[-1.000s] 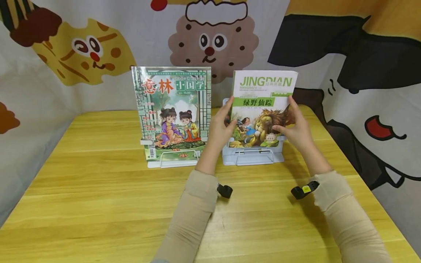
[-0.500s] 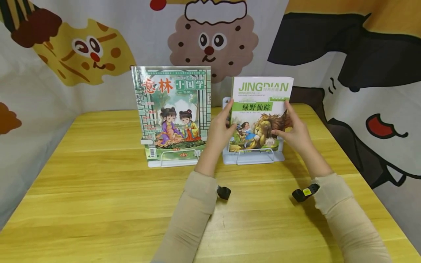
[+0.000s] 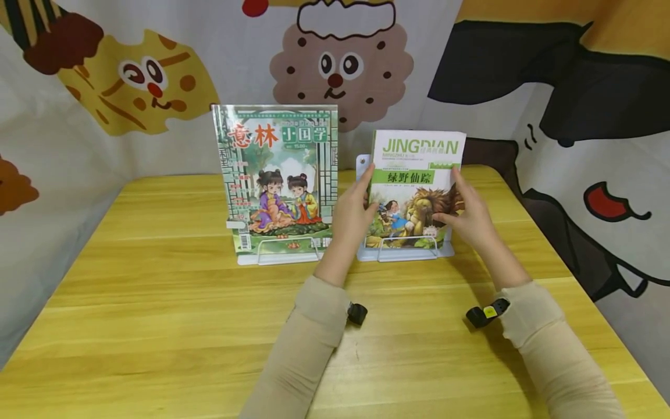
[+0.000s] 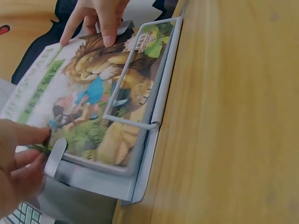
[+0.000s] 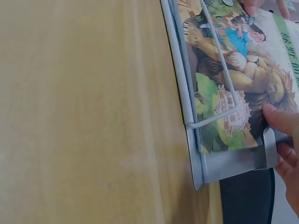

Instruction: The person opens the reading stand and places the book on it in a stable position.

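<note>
A white paperback book point(image 3: 410, 152) with green bands and a lion and a girl on its cover leans upright on a white metal book stand point(image 3: 369, 255). Its lower edge sits behind the stand's wire front bar point(image 4: 110, 105). My left hand point(image 3: 349, 218) holds the book's left edge. On the right edge, my right hand point(image 3: 473, 218) grips it, thumb on the lion picture and the other fingers at the side and partly hidden. Small side clips of the stand point(image 5: 269, 148) lie close to both hands.
A green magazine point(image 3: 288, 169) with two cartoon children stands on a second white stand point(image 3: 248, 259) to the left. Both stands are on a wooden table point(image 3: 183, 326). Behind hangs a cartoon-printed curtain point(image 3: 235, 58).
Both hands have lowered the book, so its bottom edge has come down behind the wire bar onto the stand. The magazine has stayed in place.
</note>
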Demonstrator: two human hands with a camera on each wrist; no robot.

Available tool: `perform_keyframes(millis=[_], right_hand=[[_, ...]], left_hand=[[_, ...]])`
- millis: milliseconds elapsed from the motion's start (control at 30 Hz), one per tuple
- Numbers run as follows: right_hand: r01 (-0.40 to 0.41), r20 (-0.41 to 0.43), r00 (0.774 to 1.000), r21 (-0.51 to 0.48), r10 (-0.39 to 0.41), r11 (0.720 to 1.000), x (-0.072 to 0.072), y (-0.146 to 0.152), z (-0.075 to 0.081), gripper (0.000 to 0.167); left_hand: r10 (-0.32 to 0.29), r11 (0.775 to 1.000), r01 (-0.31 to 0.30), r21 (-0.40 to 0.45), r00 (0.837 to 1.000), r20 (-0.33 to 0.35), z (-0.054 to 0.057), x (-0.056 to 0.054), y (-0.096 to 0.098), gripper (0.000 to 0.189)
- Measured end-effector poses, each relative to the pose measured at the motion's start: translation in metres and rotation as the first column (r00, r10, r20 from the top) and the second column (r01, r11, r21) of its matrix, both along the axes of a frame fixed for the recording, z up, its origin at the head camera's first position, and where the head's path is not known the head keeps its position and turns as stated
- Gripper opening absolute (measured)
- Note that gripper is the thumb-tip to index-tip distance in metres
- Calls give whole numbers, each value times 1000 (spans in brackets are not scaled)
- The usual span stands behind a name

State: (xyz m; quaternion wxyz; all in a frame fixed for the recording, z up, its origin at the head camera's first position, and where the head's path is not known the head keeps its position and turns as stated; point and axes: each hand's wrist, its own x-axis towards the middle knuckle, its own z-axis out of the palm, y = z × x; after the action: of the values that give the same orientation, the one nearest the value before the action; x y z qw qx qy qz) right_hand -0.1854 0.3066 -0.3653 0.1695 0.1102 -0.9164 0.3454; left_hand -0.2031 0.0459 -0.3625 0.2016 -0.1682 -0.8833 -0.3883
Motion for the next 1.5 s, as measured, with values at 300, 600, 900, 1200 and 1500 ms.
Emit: perform_keyframes(millis=[300, 600, 900, 1200, 1500], right_hand=[[-10, 9, 1000, 9, 10, 1000, 0, -2, -2, 110], [-27, 19, 999, 59, 26, 998, 4, -8, -1, 104], [-40, 29, 999, 169, 35, 985, 11, 1, 16, 89], [-16, -33, 999, 352, 29, 936, 26, 20, 47, 81], [-9, -23, 999, 479, 23, 878, 36, 37, 67, 79]], left_hand=[[6, 1000, -5, -17, 1000, 23, -3, 0, -3, 87], [-37, 999, 37, -8, 998, 59, 0, 4, -9, 87], [-142, 986, 152, -68, 981, 130, 21, 17, -25, 81], [-251, 947, 266, -181, 963, 102, 44, 34, -75, 76], [-255, 903, 249, -350, 966, 29, 49, 46, -158, 69]])
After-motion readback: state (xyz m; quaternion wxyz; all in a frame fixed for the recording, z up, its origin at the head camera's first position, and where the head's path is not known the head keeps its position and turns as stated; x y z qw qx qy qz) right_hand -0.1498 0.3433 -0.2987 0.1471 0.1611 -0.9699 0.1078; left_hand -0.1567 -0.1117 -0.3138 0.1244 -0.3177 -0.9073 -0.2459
